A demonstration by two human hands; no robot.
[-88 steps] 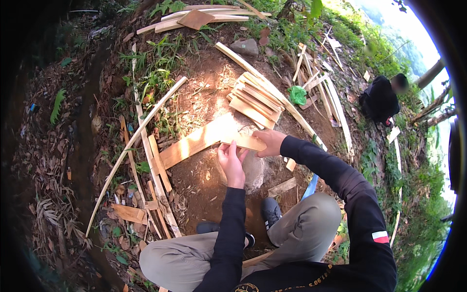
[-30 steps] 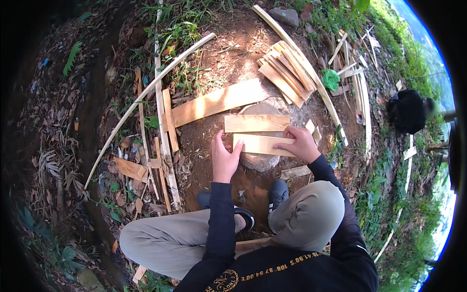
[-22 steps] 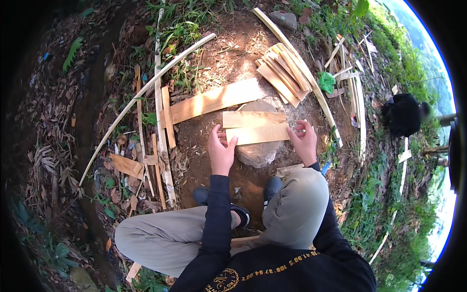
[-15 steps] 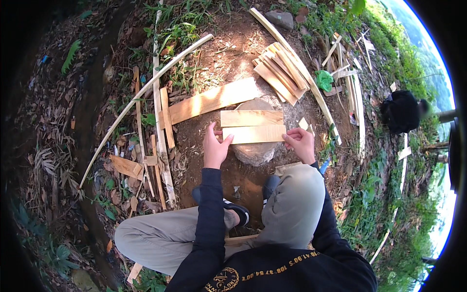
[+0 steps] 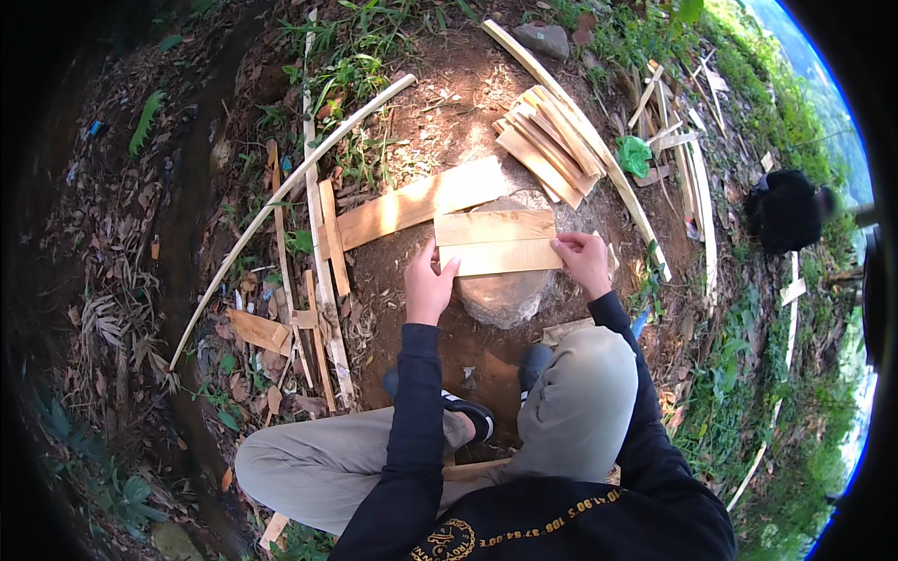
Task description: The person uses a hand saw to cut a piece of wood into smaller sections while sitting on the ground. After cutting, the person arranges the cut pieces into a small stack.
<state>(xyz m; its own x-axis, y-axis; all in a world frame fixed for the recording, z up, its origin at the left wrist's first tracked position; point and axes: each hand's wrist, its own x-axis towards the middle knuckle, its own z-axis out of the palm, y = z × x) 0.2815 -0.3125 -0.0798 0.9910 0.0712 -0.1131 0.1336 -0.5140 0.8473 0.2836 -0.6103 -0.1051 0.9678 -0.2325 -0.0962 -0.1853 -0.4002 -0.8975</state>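
Two short, pale wooden boards lie edge to edge across a round, stone-like block (image 5: 505, 301). The far board (image 5: 496, 225) is slightly browner than the near board (image 5: 505, 258). My left hand (image 5: 428, 288) grips the left end of the near board, thumb on top and fingers around the edge. At the opposite end, my right hand (image 5: 585, 262) pinches the near board's corner close to the seam between the two. Only a thin line shows where the boards meet.
Beyond the block lies a wide plank (image 5: 412, 208), with a stack of boards (image 5: 552, 145) to its right. Long curved strips (image 5: 290, 182) flank the work spot. A green plastic bag (image 5: 633, 156) and a person in black (image 5: 784, 212) are at the right.
The gap between the two boards has narrowed to a thin seam. My right hand has shifted slightly away from me along the board's end. The whole view has moved a little.
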